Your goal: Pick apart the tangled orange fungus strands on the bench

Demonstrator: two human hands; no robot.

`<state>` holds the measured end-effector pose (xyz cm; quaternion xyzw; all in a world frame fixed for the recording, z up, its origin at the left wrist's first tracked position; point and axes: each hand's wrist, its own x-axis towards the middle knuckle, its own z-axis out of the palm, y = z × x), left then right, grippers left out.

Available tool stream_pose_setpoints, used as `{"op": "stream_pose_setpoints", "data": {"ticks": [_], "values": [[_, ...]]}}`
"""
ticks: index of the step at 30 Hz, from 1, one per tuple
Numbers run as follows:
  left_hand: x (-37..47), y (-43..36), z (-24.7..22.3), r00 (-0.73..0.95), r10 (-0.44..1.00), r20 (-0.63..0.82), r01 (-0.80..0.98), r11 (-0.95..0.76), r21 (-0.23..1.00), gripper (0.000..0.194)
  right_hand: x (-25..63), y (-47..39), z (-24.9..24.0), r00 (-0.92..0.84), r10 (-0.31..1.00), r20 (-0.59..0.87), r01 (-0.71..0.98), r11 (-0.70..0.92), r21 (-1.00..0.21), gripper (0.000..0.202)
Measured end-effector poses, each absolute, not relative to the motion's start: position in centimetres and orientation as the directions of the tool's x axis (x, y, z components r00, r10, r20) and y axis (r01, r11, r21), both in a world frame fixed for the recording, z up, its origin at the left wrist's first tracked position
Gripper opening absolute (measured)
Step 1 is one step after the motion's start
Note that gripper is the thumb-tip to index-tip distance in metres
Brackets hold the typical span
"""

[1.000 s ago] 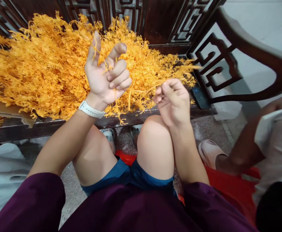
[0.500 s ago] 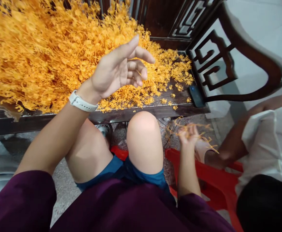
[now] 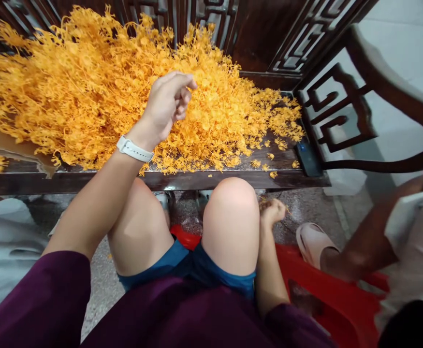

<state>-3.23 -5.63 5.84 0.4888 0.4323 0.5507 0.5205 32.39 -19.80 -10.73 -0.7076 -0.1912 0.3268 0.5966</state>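
A large pile of orange plastic-looking pieces with thin stems and small claw-like heads point(image 3: 98, 92) covers the dark wooden bench. My left hand point(image 3: 169, 101), with a pale watch strap on the wrist, hovers over the middle of this heap. Its fingers are curled in and the thumb is pressed close; whether anything is between them I cannot make out. Down beside my right knee, my right hand point(image 3: 273, 211) is closed in a fist. Thin orange stems point(image 3: 264, 200) stick out around it, partly hidden by the fingers and the knee.
Loose orange heads point(image 3: 265, 167) lie along the bench's front edge point(image 3: 182, 180). A dark phone point(image 3: 308, 159) rests at its right end, by the carved armrest point(image 3: 345, 104). Torn cardboard point(image 3: 11, 137) is at the left. Another person's leg point(image 3: 359, 251) and a red plastic stool point(image 3: 316, 275) are at right.
My left hand has drawn slightly left, its fingers curling from spread to closed. My right hand has turned from open-palmed under the stems to a fist. The view has shifted, showing more of the bench back.
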Motion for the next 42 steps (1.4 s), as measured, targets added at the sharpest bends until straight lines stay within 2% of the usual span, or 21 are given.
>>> {"op": "stream_pose_setpoints", "data": {"ticks": [1,2,4,5,6,8,10,12,14,17,20,23,29,35,38,40,42], "values": [[-3.2,-5.5,5.7,-0.027,0.994,0.108,-0.106,-0.111,0.988,0.027,32.3,-18.7,-9.8,0.744,0.634,-0.213,-0.129,-0.177,-0.976,0.012],[-3.0,-5.4,5.5,-0.067,0.989,0.130,-0.059,-0.134,0.989,0.029,32.0,-17.7,-8.5,0.754,0.632,-0.180,-0.129,-0.126,-0.984,0.009],[-2.7,-5.4,5.4,-0.100,0.981,0.165,0.030,-0.162,0.986,0.033,30.8,-16.0,-5.2,0.710,0.700,-0.071,-0.103,0.004,-0.995,0.020],[-2.5,-5.3,5.3,-0.088,0.981,0.175,0.068,-0.169,0.983,0.032,29.9,-15.3,-3.1,0.618,0.782,0.085,-0.057,0.153,-0.987,0.020],[-2.4,-5.3,5.2,-0.072,0.981,0.182,0.102,-0.174,0.979,0.030,28.9,-14.7,-1.0,0.465,0.860,0.211,-0.011,0.244,-0.970,0.017],[-2.3,-5.3,5.0,-0.041,0.980,0.196,0.164,-0.187,0.969,0.030,26.6,-13.6,3.3,0.101,0.948,0.302,0.090,0.293,-0.952,0.008],[-2.3,-5.3,4.7,0.011,0.977,0.214,0.221,-0.211,0.952,0.038,24.3,-12.1,6.8,-0.255,0.917,0.305,0.267,0.370,-0.890,0.013],[-2.4,-5.3,4.4,0.084,0.970,0.226,0.276,-0.241,0.931,0.048,22.2,-9.9,8.8,-0.407,0.873,0.268,0.491,0.457,-0.742,0.015],[-2.4,-5.5,4.1,0.157,0.962,0.226,0.325,-0.266,0.908,0.056,20.5,-6.9,9.4,-0.409,0.888,0.209,0.693,0.451,-0.563,0.020],[-2.1,-5.8,3.8,0.222,0.950,0.219,0.366,-0.289,0.885,0.062,18.9,-2.8,8.3,-0.369,0.926,0.076,0.866,0.373,-0.332,0.034],[-1.9,-5.8,3.6,0.255,0.944,0.207,0.401,-0.298,0.866,0.060,17.9,-0.8,6.3,-0.352,0.936,-0.006,0.908,0.340,-0.243,0.036],[-2.0,-5.6,3.7,0.265,0.938,0.226,0.480,-0.331,0.812,0.048,17.9,-0.6,4.5,-0.364,0.930,0.045,0.893,0.362,-0.267,0.030],[-2.7,-5.2,3.6,0.278,0.927,0.251,0.576,-0.370,0.729,0.037,19.6,-0.7,3.5,-0.327,0.900,0.288,0.800,0.425,-0.423,0.009],[-2.5,-5.2,3.3,0.279,0.930,0.239,0.580,-0.361,0.730,0.028,20.4,-1.0,4.1,-0.275,0.848,0.453,0.707,0.498,-0.503,0.011],[-2.3,-5.4,3.5,0.319,0.924,0.212,0.588,-0.368,0.720,0.034,20.3,-1.0,3.8,-0.254,0.834,0.489,0.684,0.513,-0.518,0.019],[-2.4,-5.4,3.4,0.392,0.897,0.205,0.604,-0.419,0.678,0.043,20.3,-0.8,3.4,-0.241,0.827,0.508,0.672,0.520,-0.528,0.025],[-2.6,-5.3,3.2,0.468,0.856,0.221,0.624,-0.497,0.604,0.043,20.3,-0.7,3.2,-0.226,0.820,0.526,0.663,0.525,-0.535,0.030]]}}
